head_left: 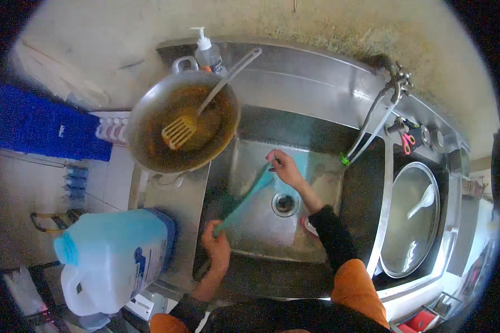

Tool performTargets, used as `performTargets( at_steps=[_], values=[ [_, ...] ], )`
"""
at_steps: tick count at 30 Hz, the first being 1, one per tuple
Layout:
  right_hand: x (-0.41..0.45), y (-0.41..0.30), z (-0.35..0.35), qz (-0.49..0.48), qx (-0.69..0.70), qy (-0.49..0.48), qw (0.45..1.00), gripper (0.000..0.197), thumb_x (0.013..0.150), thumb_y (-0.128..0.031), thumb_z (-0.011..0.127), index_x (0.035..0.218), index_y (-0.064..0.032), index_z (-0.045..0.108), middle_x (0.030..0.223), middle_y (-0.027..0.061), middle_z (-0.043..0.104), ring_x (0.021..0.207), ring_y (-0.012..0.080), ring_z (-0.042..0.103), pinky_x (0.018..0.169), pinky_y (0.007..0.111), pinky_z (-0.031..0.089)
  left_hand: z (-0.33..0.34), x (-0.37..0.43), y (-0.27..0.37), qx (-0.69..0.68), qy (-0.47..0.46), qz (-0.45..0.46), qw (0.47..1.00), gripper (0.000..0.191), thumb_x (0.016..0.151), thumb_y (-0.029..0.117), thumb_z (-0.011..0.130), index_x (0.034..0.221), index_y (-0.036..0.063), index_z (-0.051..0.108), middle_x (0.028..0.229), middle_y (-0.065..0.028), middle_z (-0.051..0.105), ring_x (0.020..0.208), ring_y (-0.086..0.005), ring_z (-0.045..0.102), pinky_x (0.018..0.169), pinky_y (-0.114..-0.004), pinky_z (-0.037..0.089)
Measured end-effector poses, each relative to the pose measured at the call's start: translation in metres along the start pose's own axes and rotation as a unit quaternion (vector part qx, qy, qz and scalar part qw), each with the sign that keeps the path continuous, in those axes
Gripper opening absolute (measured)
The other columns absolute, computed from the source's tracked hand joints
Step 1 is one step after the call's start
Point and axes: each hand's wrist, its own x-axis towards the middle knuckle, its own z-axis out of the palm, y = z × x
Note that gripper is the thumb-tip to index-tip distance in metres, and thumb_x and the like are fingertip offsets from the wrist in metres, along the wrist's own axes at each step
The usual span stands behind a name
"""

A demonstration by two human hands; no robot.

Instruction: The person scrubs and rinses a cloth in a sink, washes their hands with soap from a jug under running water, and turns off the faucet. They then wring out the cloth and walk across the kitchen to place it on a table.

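Note:
A thin teal-green cloth (246, 204) is stretched slantwise over a stainless steel sink basin (250, 243). My left hand (216, 249) grips its near, lower end. At the far, upper end, my right hand (286, 168) pinches the cloth between fingers and thumb. The material looks pulled taut and narrow; its exact weave cannot be made out. Below my right forearm lies the round sink drain (285, 204). A small red and white item (310, 227) shows in the basin, partly hidden by my right sleeve.
Left of the basin rests a large browned wok (143, 112) holding a slotted spatula (180, 131). Nearer me stands a big jug (112, 258). A pump bottle (208, 54), a tap (397, 85) and pink-handled scissors (407, 143) line the back. The right basin holds a round pan (404, 241) with a white spoon (426, 200).

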Motion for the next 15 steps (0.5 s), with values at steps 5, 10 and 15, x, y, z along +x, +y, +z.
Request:
performTargets(
  at_steps=[5,10,15],
  values=[
    [-0.021,0.016,-0.055,-0.122,-0.189,-0.144,0.964,0.024,0.075,0.010,0.041,0.089,-0.0055,0.051,0.094,0.0071,0.049,0.091,0.0185,0.052,0.078,0.033,0.045,-0.005,-0.034,0.010,0.061,-0.136,0.087,0.985,0.031,0.065,-0.003,0.056,0.095,0.0069,0.056,0.093,-0.0158,0.045,0.095,-0.0326,0.045,0.083,-0.040,0.036],
    [-0.080,0.007,-0.037,-0.031,-0.313,-0.110,0.943,0.028,0.075,0.007,0.046,0.099,-0.0061,0.050,0.103,0.0082,0.050,0.098,0.0191,0.051,0.083,0.032,0.043,-0.095,-0.072,0.048,0.235,0.007,0.168,0.957,0.032,0.073,0.015,0.060,0.103,0.0059,0.052,0.103,-0.0137,0.043,0.098,-0.0304,0.041,0.089,-0.042,0.028],
    [-0.121,-0.116,0.077,-0.059,-0.025,-0.312,0.948,0.038,0.081,-0.009,0.055,0.118,-0.0095,0.044,0.120,0.0098,0.042,0.111,0.0214,0.042,0.092,0.034,0.038,-0.192,-0.090,0.005,0.416,0.464,0.197,0.757,0.085,0.072,0.041,0.064,0.130,0.0007,0.018,0.123,-0.0157,0.028,0.107,-0.0276,0.033,0.094,-0.039,0.024]
  ],
)
